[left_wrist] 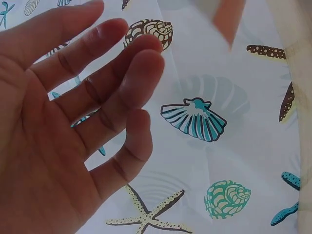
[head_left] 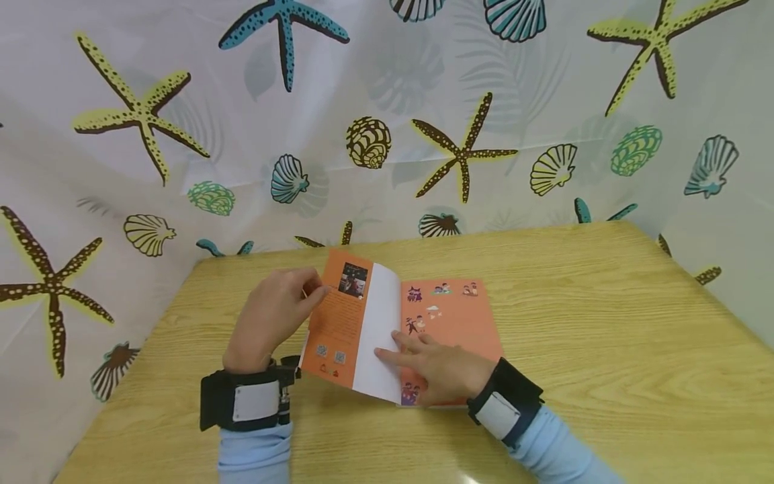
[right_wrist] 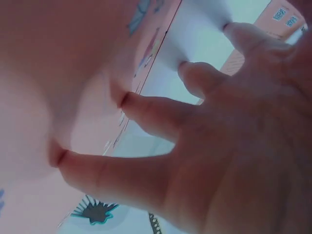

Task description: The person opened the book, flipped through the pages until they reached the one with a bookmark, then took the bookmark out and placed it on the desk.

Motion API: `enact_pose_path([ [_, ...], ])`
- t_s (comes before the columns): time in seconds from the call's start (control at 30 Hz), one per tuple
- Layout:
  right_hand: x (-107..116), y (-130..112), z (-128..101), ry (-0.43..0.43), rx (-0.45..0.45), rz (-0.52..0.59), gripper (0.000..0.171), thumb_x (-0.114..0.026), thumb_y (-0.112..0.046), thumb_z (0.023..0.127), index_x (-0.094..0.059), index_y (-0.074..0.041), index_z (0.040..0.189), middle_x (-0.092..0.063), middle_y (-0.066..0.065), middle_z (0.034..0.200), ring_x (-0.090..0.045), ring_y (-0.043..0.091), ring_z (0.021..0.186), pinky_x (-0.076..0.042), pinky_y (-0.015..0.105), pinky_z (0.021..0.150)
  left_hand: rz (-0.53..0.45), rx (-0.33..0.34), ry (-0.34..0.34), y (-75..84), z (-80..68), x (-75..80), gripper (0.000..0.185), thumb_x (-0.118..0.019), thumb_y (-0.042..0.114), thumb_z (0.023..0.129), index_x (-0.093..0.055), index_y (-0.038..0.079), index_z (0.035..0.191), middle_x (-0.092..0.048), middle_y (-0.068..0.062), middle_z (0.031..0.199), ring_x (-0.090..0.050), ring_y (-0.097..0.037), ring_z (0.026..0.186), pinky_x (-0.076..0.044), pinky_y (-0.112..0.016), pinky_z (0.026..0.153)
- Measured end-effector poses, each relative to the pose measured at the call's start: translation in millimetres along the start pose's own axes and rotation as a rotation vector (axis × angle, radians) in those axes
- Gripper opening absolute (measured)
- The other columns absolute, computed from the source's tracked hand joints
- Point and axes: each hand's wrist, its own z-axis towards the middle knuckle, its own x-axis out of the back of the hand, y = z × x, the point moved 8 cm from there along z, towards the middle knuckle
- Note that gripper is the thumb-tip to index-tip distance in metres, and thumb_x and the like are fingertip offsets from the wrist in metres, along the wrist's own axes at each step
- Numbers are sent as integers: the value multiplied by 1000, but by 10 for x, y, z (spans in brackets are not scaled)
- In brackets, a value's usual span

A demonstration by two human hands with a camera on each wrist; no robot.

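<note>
A thin orange book (head_left: 461, 317) lies open on the wooden table (head_left: 605, 336). Its orange cover (head_left: 336, 323) stands tilted up on the left, with a white inner page (head_left: 379, 323) beside it. My left hand (head_left: 272, 319) is at the cover's left edge and its fingertips touch that edge. In the left wrist view that left hand (left_wrist: 73, 122) has straight, spread fingers with nothing in the palm, and only an orange corner of the book (left_wrist: 226, 19) shows. My right hand (head_left: 441, 366) presses flat on the book, fingers spread across the white and orange pages. The right wrist view has the right hand (right_wrist: 234, 146) with its fingertips on the page (right_wrist: 195, 44).
A curtain (head_left: 423, 101) printed with starfish and shells closes in the table at the back and on both sides. Bare wood lies to the right of the book and in front of it. The table's right edge runs diagonally near the curtain.
</note>
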Motion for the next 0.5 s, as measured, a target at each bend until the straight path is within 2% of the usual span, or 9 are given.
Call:
enact_pose_path([
  [0.17, 34, 73, -16, -2, -22, 0, 83, -84, -11, 83, -45, -23, 155, -27, 10, 166, -28, 48, 146, -55, 57, 82, -23, 0, -44, 20, 0, -17, 12, -72, 13, 96, -71, 3, 89, -63, -3, 74, -54, -19, 65, -47, -32, 59],
  [0.27, 26, 79, -10, -6, -38, -26, 80, -83, -11, 83, -48, -23, 153, -27, 10, 166, -27, 48, 146, -53, 63, 84, -53, 16, -121, 23, 13, -102, 9, -72, 12, 95, -73, 3, 95, -68, -5, 81, -61, -22, 77, -53, -36, 66],
  [0.37, 8, 72, 3, -16, -53, -57, 78, -83, -12, 83, -50, -25, 152, -26, 8, 166, -27, 48, 146, -48, 71, 88, -77, 36, -240, 23, 32, -291, 18, -72, 13, 95, -72, 1, 109, -71, -13, 107, -63, -30, 99, -55, -44, 83],
  [0.4, 1, 70, 7, -19, -58, -61, 77, -83, -12, 83, -50, -25, 152, -26, 8, 166, -26, 48, 147, -49, 70, 87, -81, 41, -285, 25, 39, -374, 24, -73, 12, 94, -71, 0, 115, -69, -16, 117, -61, -34, 108, -54, -47, 89],
  [0.5, -8, 59, 13, -26, -65, -83, 76, -84, -14, 83, -52, -26, 151, -27, 7, 166, -27, 49, 146, -51, 68, 86, -91, 67, -434, 15, 47, -659, 48, -77, 12, 91, -62, 0, 135, -50, -24, 146, -47, -42, 132, -44, -56, 104],
])
